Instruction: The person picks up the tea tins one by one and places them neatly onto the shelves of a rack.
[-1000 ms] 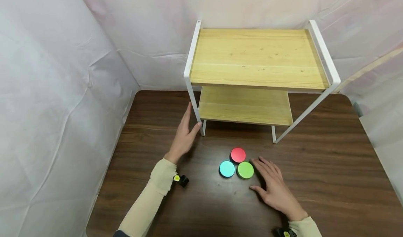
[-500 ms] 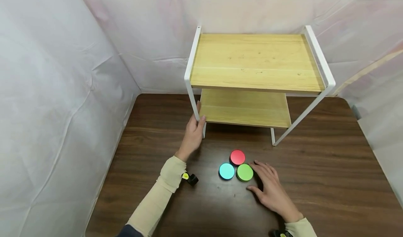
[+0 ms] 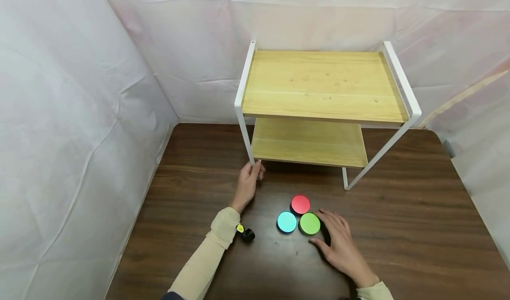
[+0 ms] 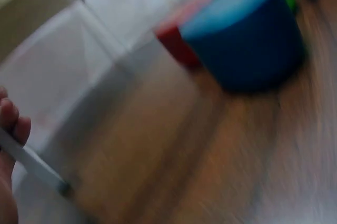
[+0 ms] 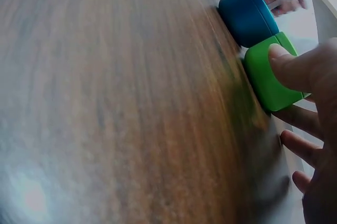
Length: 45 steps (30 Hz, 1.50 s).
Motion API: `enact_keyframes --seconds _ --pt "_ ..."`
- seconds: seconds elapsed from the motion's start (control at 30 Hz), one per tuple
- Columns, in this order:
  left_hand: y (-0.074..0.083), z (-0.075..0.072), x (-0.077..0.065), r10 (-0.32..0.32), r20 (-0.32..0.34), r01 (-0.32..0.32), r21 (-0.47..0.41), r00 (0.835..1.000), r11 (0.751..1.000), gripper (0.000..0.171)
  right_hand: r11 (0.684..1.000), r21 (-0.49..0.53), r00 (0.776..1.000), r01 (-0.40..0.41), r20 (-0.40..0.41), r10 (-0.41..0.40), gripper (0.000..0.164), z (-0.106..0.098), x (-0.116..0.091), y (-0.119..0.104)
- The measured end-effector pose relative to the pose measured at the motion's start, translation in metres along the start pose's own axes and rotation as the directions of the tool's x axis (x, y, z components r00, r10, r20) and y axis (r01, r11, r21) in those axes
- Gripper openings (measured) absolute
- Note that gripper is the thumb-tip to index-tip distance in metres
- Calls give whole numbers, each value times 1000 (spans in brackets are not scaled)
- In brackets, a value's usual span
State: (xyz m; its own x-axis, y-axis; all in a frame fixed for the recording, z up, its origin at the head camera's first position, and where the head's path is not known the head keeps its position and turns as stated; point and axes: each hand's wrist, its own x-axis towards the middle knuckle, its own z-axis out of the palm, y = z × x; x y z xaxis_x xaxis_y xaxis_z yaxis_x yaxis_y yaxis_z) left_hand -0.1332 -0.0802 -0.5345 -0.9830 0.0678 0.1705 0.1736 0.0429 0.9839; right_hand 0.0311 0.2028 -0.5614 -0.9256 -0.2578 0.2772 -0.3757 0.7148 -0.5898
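Observation:
A two-tier shelf (image 3: pixel 322 85) with light wood boards and a white metal frame stands at the back of the table. Low on its left front leg (image 3: pixel 245 136), my left hand (image 3: pixel 245 187) grips with curled fingers; the left wrist view shows them round the white bar (image 4: pixel 39 168). Three round tins sit in a tight cluster before the shelf: red (image 3: pixel 300 204), blue (image 3: pixel 287 222) and green (image 3: pixel 309 224). My right hand (image 3: pixel 338 247) lies just right of the green tin, fingers loosely spread. In the right wrist view its thumb overlaps the green tin (image 5: pixel 263 71).
The dark wood table (image 3: pixel 191 171) has rounded back corners. White cloth walls (image 3: pixel 71 136) enclose it at the left, back and right. A small black camera (image 3: pixel 248 235) sits on the left wrist.
My left hand has moved from beside the shelf's left leg to lower on it and closed its fingers round it. The right hand keeps its place by the green tin. The head view has tilted slightly.

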Motion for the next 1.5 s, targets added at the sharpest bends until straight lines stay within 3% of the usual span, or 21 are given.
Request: enact_keyframes --seconds 0.13,0.27,0.5,1.03,1.13,1.33,1.5 --pt "-25 -1 -5 -55 -16 55 -29 998 998 44 1000 -5 1000 -1 -2 1 76 1 -1 0" --pt "-35 1 -10 -78 -19 78 -43 997 996 52 1000 1 1000 -10 0 10 75 2 -2 -1" --pt "-13 4 -15 -76 -30 74 -55 997 996 47 1000 6 999 8 -38 -8 71 4 -1 1" --pt "-7 5 -13 -109 -30 108 -23 994 994 48 999 24 999 -22 -48 23 63 -11 6 -3" --pt "-11 7 -13 -117 -44 117 -20 992 993 48 999 22 999 -28 -37 29 62 -19 12 -7" --pt "-40 6 -8 -91 -66 91 4 994 996 48 1000 21 1000 11 -10 -10 64 -35 34 -21" --pt "-43 5 -9 -72 -56 73 16 996 997 45 999 18 999 46 8 -46 67 -46 55 -35"
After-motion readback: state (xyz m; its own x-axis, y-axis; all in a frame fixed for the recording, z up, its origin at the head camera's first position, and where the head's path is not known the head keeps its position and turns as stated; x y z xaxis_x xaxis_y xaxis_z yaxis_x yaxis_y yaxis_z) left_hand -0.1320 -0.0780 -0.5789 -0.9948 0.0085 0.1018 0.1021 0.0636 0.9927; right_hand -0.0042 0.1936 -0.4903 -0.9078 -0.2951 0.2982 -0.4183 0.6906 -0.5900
